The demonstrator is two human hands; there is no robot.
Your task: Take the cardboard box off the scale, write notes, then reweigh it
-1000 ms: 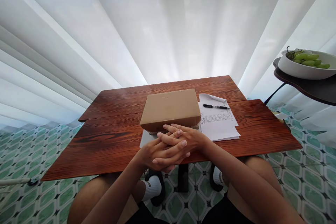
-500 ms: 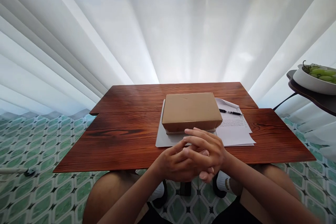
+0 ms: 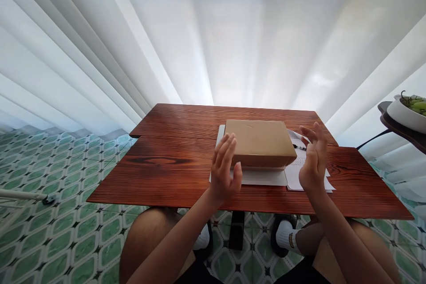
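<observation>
Box (image 3: 261, 140) — rect. cardbd., wd.-grain table (image 3: 176, 182)

We observe a cardboard box (image 3: 261, 137) on a flat white board (image 3: 262, 178) atop the wooden table (image 3: 149, 173). Left hand (image 3: 224, 173): overlaps the box's near left corner, fingers raised, thumb apart; contact unclear. Right hand (image 3: 314, 159): upright, right of the box, before the papers (image 3: 294, 179) and pen (image 3: 300, 147). We note a bowl (image 3: 408, 115) of grapes (image 3: 418, 105) well right of the box, white curtain (image 3: 233, 44) behind it.

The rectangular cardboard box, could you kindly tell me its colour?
The rectangular cardboard box is light brown, best seen in the head view.
</observation>
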